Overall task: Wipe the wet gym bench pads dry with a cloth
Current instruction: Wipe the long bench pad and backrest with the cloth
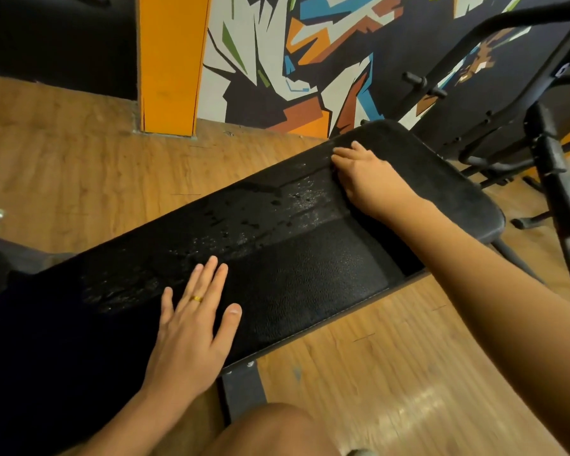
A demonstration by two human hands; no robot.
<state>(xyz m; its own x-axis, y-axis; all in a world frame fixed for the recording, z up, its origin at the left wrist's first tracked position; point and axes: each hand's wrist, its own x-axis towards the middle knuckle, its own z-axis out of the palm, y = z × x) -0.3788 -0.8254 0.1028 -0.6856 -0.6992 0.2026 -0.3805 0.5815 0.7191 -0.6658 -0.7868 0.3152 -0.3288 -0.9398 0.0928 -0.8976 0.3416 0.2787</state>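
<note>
The long pad of a black gym bench runs diagonally from the lower left to the centre of the view. A shorter pad adjoins it at the upper right, separated by a narrow gap. Water droplets are spread along the far half of the long pad; the near strip shows plain leather grain.

The left hand is laid flat on the long pad, fingers straight and spread apart. A gold ring is worn on one finger.

The right hand is placed at the near edge of the shorter pad, above the gap. Its fingers are held together and bent over that edge; whether anything is pinched cannot be told. The shorter pad's top has a fuzzy, towel-like texture; whether this is a dark cloth laid over it cannot be told.

A wooden floor, an orange pillar, a painted wall and a black metal frame surround the bench.
</note>
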